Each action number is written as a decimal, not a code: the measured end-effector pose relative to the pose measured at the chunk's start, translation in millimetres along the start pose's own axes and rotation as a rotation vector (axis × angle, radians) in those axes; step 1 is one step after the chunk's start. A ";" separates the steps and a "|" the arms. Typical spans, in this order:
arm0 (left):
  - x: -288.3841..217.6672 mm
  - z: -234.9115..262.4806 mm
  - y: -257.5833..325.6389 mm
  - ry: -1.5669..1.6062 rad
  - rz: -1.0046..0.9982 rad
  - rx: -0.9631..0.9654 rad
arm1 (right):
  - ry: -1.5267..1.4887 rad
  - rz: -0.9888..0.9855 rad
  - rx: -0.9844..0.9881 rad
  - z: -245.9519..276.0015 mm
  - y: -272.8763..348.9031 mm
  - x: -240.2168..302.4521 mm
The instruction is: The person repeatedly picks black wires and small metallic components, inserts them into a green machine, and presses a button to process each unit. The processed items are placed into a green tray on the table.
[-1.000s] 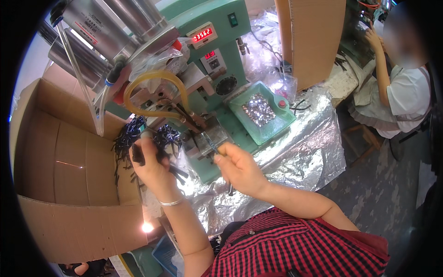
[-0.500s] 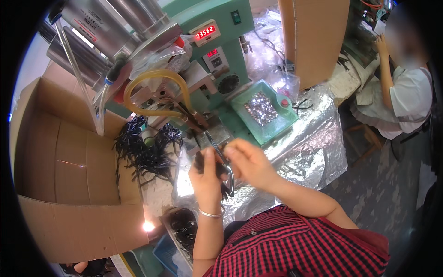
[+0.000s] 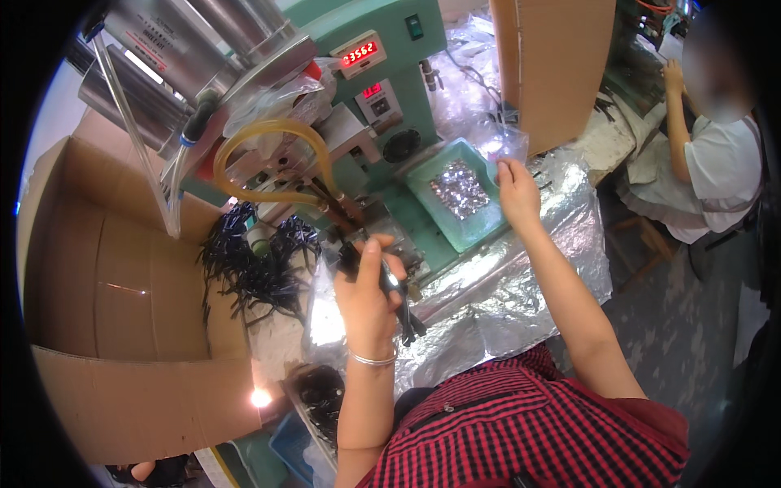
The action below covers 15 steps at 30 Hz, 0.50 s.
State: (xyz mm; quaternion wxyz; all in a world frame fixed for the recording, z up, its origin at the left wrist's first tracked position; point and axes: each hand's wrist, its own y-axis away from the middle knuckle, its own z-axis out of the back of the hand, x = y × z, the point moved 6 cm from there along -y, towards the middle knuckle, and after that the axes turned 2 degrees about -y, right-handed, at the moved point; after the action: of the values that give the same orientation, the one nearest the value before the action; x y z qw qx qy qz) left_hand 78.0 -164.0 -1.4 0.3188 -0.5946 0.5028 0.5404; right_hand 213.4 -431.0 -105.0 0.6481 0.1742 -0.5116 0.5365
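My left hand point(image 3: 368, 297) is closed around a bundle of black strips point(image 3: 412, 327), held just in front of the green machine's point(image 3: 423, 73) metal work area; the strips' ends hang out below the fingers. My right hand point(image 3: 519, 193) reaches out to the right edge of a green tray point(image 3: 477, 237), its fingers pinched together. What they pinch, if anything, is hidden. Small shiny metal pieces point(image 3: 460, 190) lie heaped in that tray. A thin black strip point(image 3: 545, 186) shows beside the right hand on the foil.
Crinkled silver foil point(image 3: 521, 293) covers the bench. A pile of black strips point(image 3: 244, 260) lies left of the machine, beside a large open cardboard box point(image 3: 138, 398). Looped brown tubing point(image 3: 224, 163) hangs over the work area. Another person point(image 3: 716, 171) works at the far right.
My right hand has left the strips by the left hand and moved far right to the tray's edge. The left hand still holds its bundle, nearly in place.
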 end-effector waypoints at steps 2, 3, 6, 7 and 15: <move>0.7 2.7 1.0 -0.001 -0.005 -0.016 | -0.061 -0.077 0.039 -4.1 0.8 -3.4; 0.6 1.4 1.1 -0.003 -0.008 -0.020 | -0.086 -0.117 0.048 -2.6 0.8 -5.1; -0.7 1.7 1.2 -0.009 -0.016 -0.027 | -0.032 -0.065 -0.008 -6.0 4.2 -4.1; -1.0 2.1 1.3 -0.009 -0.019 -0.030 | -0.012 -0.072 -0.003 -5.0 4.6 -2.8; 0.6 1.8 0.3 -0.005 -0.020 -0.033 | 0.133 -0.054 0.006 -2.7 3.0 1.8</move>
State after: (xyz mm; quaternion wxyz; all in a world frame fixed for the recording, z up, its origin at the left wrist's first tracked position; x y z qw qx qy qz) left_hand 77.0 -162.5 -2.3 0.3158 -0.6033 0.4869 0.5470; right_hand 211.9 -426.9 -105.5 0.6944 0.1540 -0.4609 0.5307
